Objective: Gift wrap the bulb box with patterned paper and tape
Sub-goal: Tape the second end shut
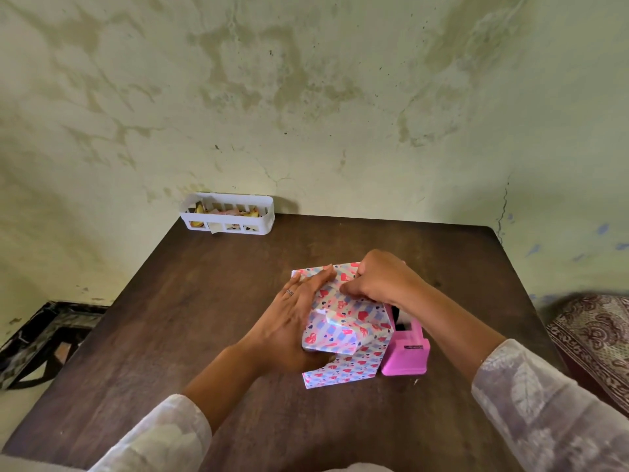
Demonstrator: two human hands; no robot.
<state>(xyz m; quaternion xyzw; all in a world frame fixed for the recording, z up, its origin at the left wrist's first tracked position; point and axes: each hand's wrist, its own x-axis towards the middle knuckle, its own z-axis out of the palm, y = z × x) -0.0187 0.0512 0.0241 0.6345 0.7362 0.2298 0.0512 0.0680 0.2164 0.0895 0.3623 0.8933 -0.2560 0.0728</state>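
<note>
The bulb box (343, 321) lies in the middle of the dark wooden table (211, 301), fully covered by white paper printed with pink hearts and blue stripes; the box itself is hidden. My left hand (292, 321) lies flat along the parcel's left side, fingers stretched toward its far edge, a ring on one finger. My right hand (377, 281) is curled at the far top of the parcel, its fingertips pinching a fold of the paper. A loose paper flap (340, 373) spreads onto the table at the near end.
A pink tape dispenser (406, 349) stands against the parcel's right side, under my right forearm. A white slotted basket (227, 214) with paper scraps sits at the table's far left corner by the wall. A patterned cloth (592, 335) lies off the right edge.
</note>
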